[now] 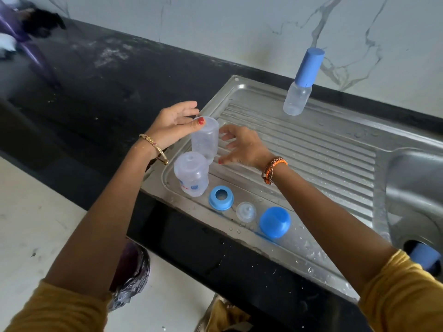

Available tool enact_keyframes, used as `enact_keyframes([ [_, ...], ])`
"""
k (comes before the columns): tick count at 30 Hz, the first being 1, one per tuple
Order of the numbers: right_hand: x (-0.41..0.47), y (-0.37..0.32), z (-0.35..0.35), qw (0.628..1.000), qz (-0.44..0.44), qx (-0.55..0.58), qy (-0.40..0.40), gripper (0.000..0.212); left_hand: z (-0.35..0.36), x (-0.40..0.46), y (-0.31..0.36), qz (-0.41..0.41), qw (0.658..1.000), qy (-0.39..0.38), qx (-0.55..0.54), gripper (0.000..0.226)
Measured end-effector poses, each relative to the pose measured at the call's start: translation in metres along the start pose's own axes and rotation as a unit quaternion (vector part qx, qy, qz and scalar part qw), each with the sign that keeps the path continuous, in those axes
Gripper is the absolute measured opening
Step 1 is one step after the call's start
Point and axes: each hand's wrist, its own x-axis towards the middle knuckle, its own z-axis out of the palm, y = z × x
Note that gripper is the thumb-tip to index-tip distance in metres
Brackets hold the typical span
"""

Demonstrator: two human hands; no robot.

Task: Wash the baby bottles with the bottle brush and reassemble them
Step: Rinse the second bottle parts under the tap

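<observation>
Two clear bottle bodies stand upside down at the left end of the steel drainboard (311, 149). The rear bottle (205, 137) is between my hands. My left hand (175, 125) hovers at its upturned base with the thumb tip touching the rim and the fingers relaxed. My right hand (242, 147) is spread beside it, fingers straight, holding nothing. The front bottle (191, 173) has red and blue print. Along the near edge lie a blue collar ring (221, 197), a clear nipple (246, 211) and a blue dome cap (275, 222). No brush is in view.
An assembled small bottle with a tall blue cap (297, 99) stands at the drainboard's back edge by the marble wall. The sink basin (417, 188) lies at the right, with a blue object (423, 257) in it. Black counter (96, 92) stretches left.
</observation>
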Motion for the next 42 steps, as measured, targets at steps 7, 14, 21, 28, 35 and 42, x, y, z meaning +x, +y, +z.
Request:
enact_keyframes([
  [7, -0.032, 0.0, -0.047, 0.988, -0.042, 0.012, 0.145, 0.037, 0.01, -0.008, 0.056, 0.104, 0.991, 0.075, 0.031, 0.044],
  [14, -0.116, 0.049, -0.109, 0.959, -0.019, -0.012, 0.281, 0.028, 0.125, -0.02, 0.113, 0.203, 0.978, 0.036, -0.011, 0.03],
  [21, -0.233, 0.165, -0.154, 0.928, 0.132, -0.013, 0.347, 0.022, 0.293, -0.043, 0.139, 0.113, 0.986, -0.058, -0.104, 0.017],
  [28, -0.313, 0.278, -0.156, 0.921, 0.311, -0.001, 0.236, 0.027, 0.44, -0.054, 0.138, 0.011, 0.988, -0.152, -0.003, 0.019],
  [35, -0.297, 0.341, -0.138, 0.955, 0.285, -0.066, 0.047, 0.046, 0.502, -0.025, 0.091, -0.151, 0.96, -0.152, 0.18, 0.034],
  [42, -0.235, 0.378, -0.099, 0.97, 0.228, -0.081, -0.025, 0.063, 0.523, -0.007, 0.063, -0.253, 0.951, -0.092, 0.154, 0.034],
])
